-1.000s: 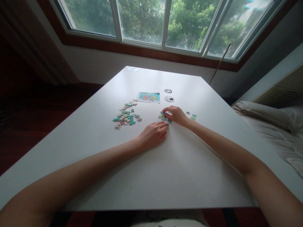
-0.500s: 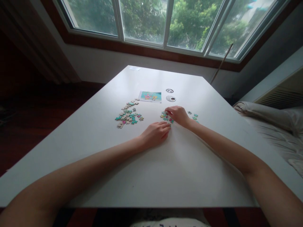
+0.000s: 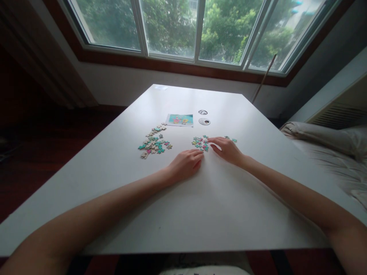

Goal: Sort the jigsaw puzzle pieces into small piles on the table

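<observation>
A cluster of small colourful jigsaw puzzle pieces lies on the white table, spread out singly. My left hand rests palm down at the near edge of that cluster, fingers stretched out and fingertips by the lowest pieces. On the cluster's right side is my right hand, thumb and fingers apart, fingertips at the outer pieces; I see nothing held in it. A few green puzzle pieces lie just beyond the right hand, partly hidden by it. To the left, a heaped pile of puzzle pieces shows green faces and bare backs.
Behind the pieces lies a picture card with a turquoise background. Two round, silvery items lie right of it. A cushioned seat stands beyond the table's right edge, and a window is at the back.
My right hand has drawn back to the right, off the colourful cluster, and its thumb and fingers have parted. The left hand stays in place. The view has tilted slightly.
</observation>
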Action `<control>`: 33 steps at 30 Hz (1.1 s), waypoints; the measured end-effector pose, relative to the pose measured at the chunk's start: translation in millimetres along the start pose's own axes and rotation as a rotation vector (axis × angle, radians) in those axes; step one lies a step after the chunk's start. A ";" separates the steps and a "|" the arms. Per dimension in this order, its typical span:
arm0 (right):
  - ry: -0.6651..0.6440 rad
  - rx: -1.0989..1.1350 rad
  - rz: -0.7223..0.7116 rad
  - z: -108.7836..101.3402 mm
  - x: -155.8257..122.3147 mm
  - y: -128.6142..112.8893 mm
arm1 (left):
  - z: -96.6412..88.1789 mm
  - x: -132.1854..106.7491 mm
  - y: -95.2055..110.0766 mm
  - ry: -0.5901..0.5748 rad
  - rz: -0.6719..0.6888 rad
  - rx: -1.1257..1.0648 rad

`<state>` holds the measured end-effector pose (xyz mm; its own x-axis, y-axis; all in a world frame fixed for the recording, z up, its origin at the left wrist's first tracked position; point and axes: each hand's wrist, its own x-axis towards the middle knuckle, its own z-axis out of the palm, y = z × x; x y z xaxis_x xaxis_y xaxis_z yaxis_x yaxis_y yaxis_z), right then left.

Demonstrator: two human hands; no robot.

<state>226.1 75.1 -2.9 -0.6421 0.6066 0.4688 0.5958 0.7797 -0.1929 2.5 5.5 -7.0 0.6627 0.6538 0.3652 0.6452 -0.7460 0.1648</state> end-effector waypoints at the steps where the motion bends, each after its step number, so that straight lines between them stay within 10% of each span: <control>1: -0.002 0.001 0.015 0.2 -2.8 -2.2 | 0.7 0.3 -0.6 0.000 -0.010 0.006; 12: -0.178 -0.043 0.172 56.0 31.3 -8.2 | -2.0 -3.1 -1.5 0.174 0.003 0.154; 21: -0.200 -0.083 0.166 67.4 67.6 -14.3 | -5.3 -5.6 -6.4 0.097 0.167 0.292; 33: -0.022 -0.077 0.063 52.1 28.6 -15.8 | -25.6 8.9 -141.7 -0.007 -0.570 0.363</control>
<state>173.2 88.3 -31.4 -0.6126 0.6578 0.4382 0.6700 0.7263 -0.1536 -92.7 113.8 -3.6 0.1822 0.9344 0.3060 0.9808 -0.1949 0.0111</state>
